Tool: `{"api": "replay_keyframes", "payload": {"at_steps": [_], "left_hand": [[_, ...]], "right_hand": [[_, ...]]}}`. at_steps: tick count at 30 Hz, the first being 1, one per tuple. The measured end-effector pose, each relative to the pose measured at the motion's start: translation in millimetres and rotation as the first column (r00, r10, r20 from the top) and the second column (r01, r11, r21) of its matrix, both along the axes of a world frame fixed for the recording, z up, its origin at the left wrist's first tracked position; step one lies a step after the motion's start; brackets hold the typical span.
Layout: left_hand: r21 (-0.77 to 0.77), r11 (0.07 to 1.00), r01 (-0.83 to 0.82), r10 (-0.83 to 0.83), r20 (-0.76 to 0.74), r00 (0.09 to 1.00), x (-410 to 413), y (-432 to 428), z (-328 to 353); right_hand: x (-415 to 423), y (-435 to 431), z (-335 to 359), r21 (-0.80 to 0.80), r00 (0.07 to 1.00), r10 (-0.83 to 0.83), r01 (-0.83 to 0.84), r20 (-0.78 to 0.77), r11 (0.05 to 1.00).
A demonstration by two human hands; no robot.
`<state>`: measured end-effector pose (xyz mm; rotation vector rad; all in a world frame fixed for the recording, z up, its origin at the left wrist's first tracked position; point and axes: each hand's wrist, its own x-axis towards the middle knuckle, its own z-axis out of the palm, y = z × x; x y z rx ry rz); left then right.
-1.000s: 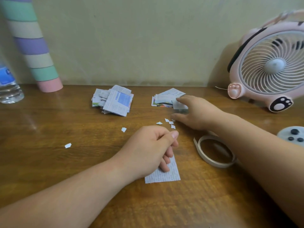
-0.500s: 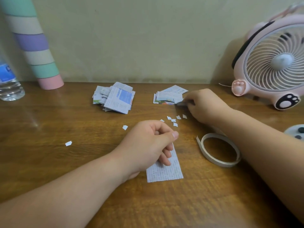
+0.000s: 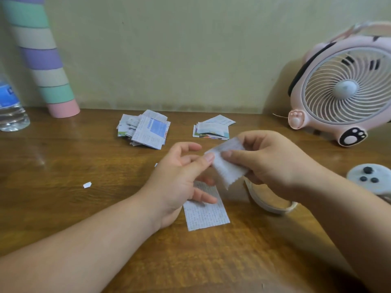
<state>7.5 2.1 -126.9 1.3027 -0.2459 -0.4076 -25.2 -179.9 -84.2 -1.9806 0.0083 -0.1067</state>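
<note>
My right hand holds a small printed paper slip above the wooden table, thumb on its front. My left hand meets it from the left, its thumb tip touching the slip's upper left edge with the fingers loosely spread. Under my left hand another printed slip lies flat on the table. Two piles of cut paper pieces sit farther back: a messy one at centre left and a neater stack at centre right.
A roll of white tape lies under my right wrist. A pink fan stands at the right, a grey round device with dark buttons at the right edge. A striped tube, a water bottle and a paper scrap are at left.
My right hand took a slip from the right stack and brought it back toward me. My left hand lifted off the flat slip and opened up to meet it.
</note>
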Motion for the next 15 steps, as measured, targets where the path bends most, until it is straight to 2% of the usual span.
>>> {"api": "replay_keyframes", "payload": {"at_steps": [2, 5, 8, 10, 12, 14, 15], "left_hand": [[-0.011, 1.0, 0.016, -0.017, -0.012, 1.0, 1, 1, 1], [0.075, 0.995, 0.07, -0.074, 0.047, 0.996, 2, 2, -1], [0.168, 0.983, 0.079, -0.094, 0.082, 0.992, 2, 1, -3], [0.211, 0.975, 0.075, -0.095, 0.085, 0.992, 0, 0, -2], [0.214, 0.976, 0.039, -0.061, 0.095, 0.994, -1, -1, -2], [0.165, 0.986, -0.015, -0.001, 0.097, 0.995, -1, -1, -4], [0.139, 0.99, -0.035, 0.023, 0.087, 0.996, -1, -1, -5]], "right_hand": [[-3, -2, 0, 0.116, 0.998, 0.031, -0.024, -0.053, 0.993], [-6, -2, -2, 0.152, 0.996, 0.037, -0.023, -0.087, 0.988], [-5, 4, -10, 0.252, 0.997, -0.075, 0.074, -0.006, 0.965], [-3, 6, -17, 0.449, 0.991, -0.136, 0.124, -0.006, 0.885], [-3, 8, -24, 0.615, 0.994, -0.099, 0.103, -0.04, 0.781], [-7, 11, -29, 0.645, 0.999, -0.031, 0.038, -0.022, 0.764], [-9, 13, -30, 0.603, 1.0, -0.021, 0.02, -0.004, 0.798]]}}
